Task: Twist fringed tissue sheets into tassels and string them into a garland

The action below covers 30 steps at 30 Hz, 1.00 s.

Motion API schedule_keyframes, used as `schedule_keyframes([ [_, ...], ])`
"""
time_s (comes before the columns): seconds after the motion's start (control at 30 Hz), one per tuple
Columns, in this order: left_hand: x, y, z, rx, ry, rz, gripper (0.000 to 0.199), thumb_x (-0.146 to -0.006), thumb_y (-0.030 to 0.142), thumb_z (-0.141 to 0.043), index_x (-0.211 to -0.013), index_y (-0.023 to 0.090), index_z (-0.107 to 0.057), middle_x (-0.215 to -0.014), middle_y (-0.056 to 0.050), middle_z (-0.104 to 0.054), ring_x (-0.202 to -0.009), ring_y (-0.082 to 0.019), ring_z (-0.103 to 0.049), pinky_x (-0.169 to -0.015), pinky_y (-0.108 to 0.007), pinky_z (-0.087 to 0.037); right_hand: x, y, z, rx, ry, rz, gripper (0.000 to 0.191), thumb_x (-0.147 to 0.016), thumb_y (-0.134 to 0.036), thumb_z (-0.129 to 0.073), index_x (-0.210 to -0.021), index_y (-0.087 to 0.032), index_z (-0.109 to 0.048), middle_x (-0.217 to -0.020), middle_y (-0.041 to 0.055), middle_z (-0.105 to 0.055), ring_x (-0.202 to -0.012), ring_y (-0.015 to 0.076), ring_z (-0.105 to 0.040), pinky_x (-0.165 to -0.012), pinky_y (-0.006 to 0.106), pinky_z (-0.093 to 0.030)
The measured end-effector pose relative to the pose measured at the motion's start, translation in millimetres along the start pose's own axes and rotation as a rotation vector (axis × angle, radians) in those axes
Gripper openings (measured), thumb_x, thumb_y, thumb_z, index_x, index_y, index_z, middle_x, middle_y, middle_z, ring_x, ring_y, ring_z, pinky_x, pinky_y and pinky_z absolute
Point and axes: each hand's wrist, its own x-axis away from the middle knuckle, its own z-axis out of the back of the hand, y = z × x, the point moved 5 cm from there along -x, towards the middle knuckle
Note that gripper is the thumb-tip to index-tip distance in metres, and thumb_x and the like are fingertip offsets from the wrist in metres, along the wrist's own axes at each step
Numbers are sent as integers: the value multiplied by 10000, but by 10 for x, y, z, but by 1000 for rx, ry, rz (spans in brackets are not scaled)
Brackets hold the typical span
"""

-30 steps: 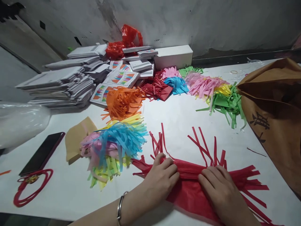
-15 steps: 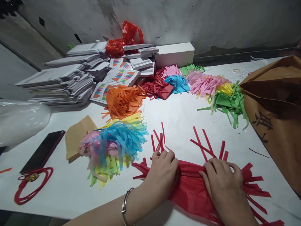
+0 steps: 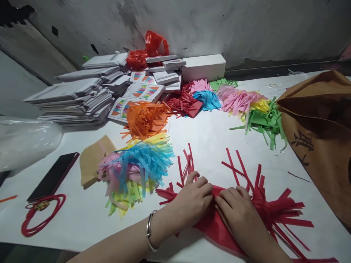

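Note:
A sheet of red tissue paper (image 3: pixel 219 230) with both ends cut into fringe strips lies on the near part of the table. My left hand (image 3: pixel 196 199), with a silver bangle at the wrist, has its fingers curled over the paper's far edge, left of the middle. Close beside it, my right hand (image 3: pixel 238 212) grips the same edge, thumb near the left hand. The middle of that edge is hidden under my fingers. Red fringe strips (image 3: pixel 285 210) spread out past the right hand, and others stick up behind both hands.
Blue, pink and yellow tissue tassels (image 3: pixel 142 164) and an orange tassel (image 3: pixel 148 118) lie to the left. Further left are a phone (image 3: pixel 55 175) and a red cord (image 3: pixel 44 215). Printed card stacks (image 3: pixel 74 95) and a white box (image 3: pixel 204 67) stand behind; a brown bag (image 3: pixel 323 131) is right.
My right hand has slid left along the paper's edge, close to my left hand, uncovering the gathered fringe at the right. My left hand stays on the paper with its fingers shifted slightly.

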Motion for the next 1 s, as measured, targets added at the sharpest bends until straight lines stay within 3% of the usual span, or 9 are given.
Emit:
schedule_keyframes([
  [0.13, 13, -43, -33, 124, 37, 26, 65, -902, 167, -598, -851, 191, -632, -872, -18, -637, -852, -186, -534, -914, -408, -340, -9, -53, -3, 28, 17, 52, 388, -967, -2, -316, -769, -176, -601, -730, 22, -552, -717, 176, -471, -875, 387, -360],
  [0.27, 43, -55, -39, 130, 40, 48, 130, -925, 124, -576, -829, 194, -630, -844, -11, -638, -831, -178, -529, -891, -397, -324, 56, -5, 31, 2, 3, 57, 381, -971, -7, -318, -801, -181, -612, -749, 18, -575, -736, 175, -494, -927, 393, -353],
  [0.5, 88, -30, -8, 205, -77, 220, 105, -917, 160, -637, -842, 221, -679, -893, -2, -668, -878, -193, -541, -868, -413, -331, 257, 210, 129, 27, 61, -53, 355, -981, -31, -328, -930, -183, -645, -894, 44, -648, -896, 201, -559, -1038, 467, -319],
  [0.77, -79, 20, 17, 97, -242, 429, 111, -864, 197, -595, -770, 172, -650, -900, -85, -648, -851, -254, -558, -774, -447, -394, 139, 252, 49, 247, -45, -194, 310, -958, -105, -389, -732, -214, -571, -729, 36, -564, -727, 233, -496, -838, 473, -351],
  [0.87, -113, 4, -10, 15, -269, 417, 67, -860, 178, -619, -801, 177, -649, -907, -75, -642, -839, -255, -555, -752, -440, -403, 93, 292, 66, 242, -64, -220, 279, -956, -156, -428, -724, -216, -572, -719, 32, -567, -719, 234, -504, -805, 458, -346],
  [1.0, -129, 145, 24, -64, -239, 160, 103, -917, 180, -633, -819, 193, -664, -887, -32, -627, -845, -227, -534, -890, -491, -378, 88, 268, 108, 122, -39, -205, 281, -941, -77, -405, -832, -223, -619, -809, 26, -613, -809, 217, -543, -901, 453, -337],
])
